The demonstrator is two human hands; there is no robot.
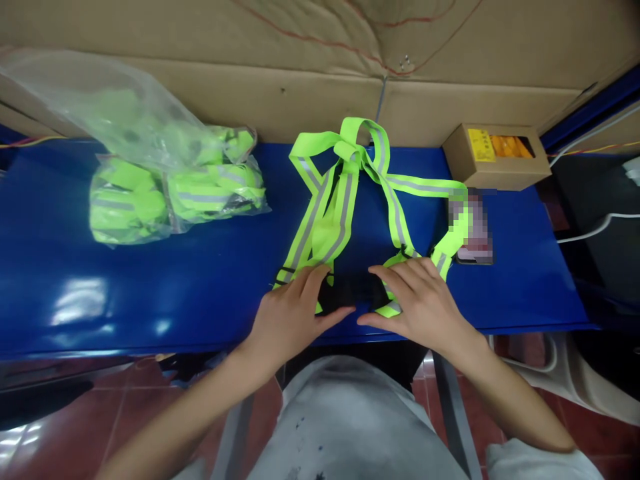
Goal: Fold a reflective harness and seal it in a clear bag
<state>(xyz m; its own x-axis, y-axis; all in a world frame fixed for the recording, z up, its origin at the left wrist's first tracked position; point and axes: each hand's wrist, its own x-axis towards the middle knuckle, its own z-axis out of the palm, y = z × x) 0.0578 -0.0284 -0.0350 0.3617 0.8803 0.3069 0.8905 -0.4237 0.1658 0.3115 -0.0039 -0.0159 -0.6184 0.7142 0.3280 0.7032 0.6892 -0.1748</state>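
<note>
A neon yellow-green reflective strap vest (pixel 345 193) with grey stripes lies spread on the blue table (pixel 150 293). Its black band (pixel 353 293) sits at the near edge, between my hands. My left hand (pixel 290 313) rests with fingers stretched out on the left end of the black band and the vest's lower left strap. My right hand (pixel 420 300) lies flat, fingers apart, on the right end of the band and the lower right strap. Neither hand grips anything.
A clear plastic bag (pixel 165 173) of several folded neon vests lies at the table's left. A small cardboard box (pixel 495 157) with orange contents stands at the back right, a phone (pixel 475 230) beside it. Cardboard sheets line the back. White cables run at the right.
</note>
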